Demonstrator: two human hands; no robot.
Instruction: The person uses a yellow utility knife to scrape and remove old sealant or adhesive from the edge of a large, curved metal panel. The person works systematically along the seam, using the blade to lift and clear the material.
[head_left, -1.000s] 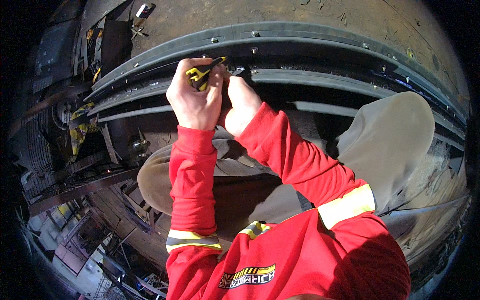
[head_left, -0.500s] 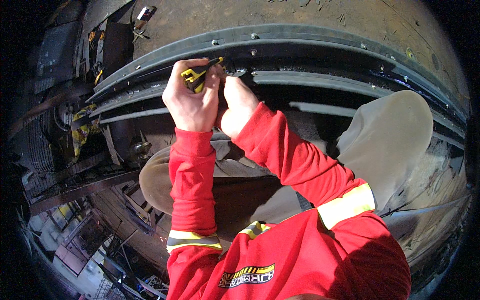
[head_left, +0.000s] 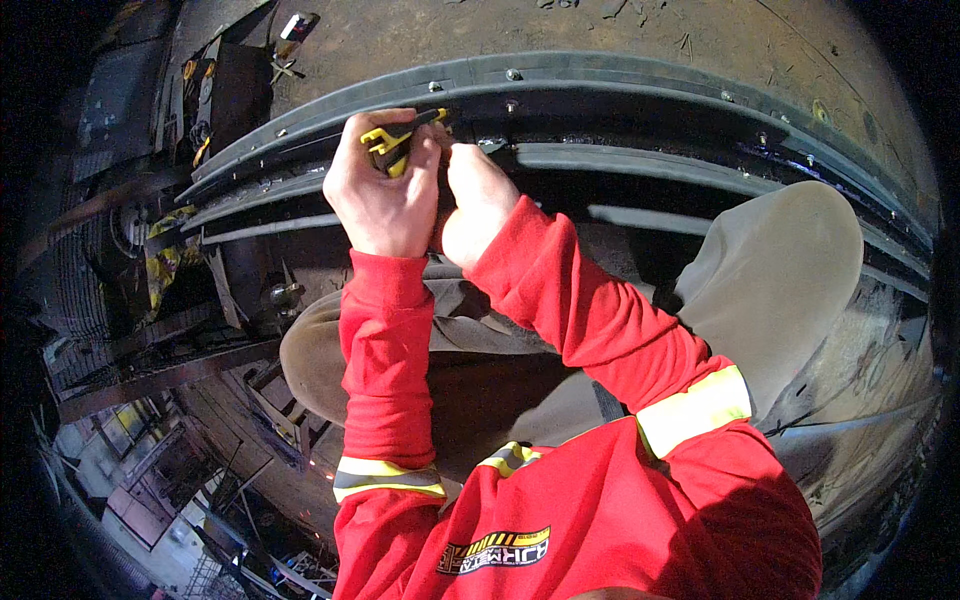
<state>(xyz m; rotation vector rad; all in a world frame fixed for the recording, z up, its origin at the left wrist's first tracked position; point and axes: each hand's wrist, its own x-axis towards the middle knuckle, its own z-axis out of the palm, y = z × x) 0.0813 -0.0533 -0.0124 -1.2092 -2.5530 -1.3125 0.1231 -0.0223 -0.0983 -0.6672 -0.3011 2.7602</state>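
My left hand (head_left: pixel 378 200) is closed round a yellow-and-black hand tool (head_left: pixel 388 143), whose exact kind I cannot make out. Its narrow black end with a yellow tip points up and right, over the long dark metal rails (head_left: pixel 590 72). Pressed close beside it, my right hand (head_left: pixel 477 200) has its fingers curled in toward the tool's tip; what they hold, if anything, is hidden. Both hands are above the nearer rails, left of the middle. Small shiny bolts (head_left: pixel 513 74) stand along the farther rail.
My bent knees (head_left: pixel 775 275) flank the work on the near side. At the left lie scrap metal, a yellow crumpled wrapping (head_left: pixel 165 265) and a dark steel beam (head_left: pixel 175 378). A small red-and-white box (head_left: pixel 294 28) rests on the rusty floor (head_left: pixel 400 30) beyond the rails.
Hardly anything differs. The tool's tip has risen slightly, and the rails appear a little shifted in the view. Both hands keep the same hold.
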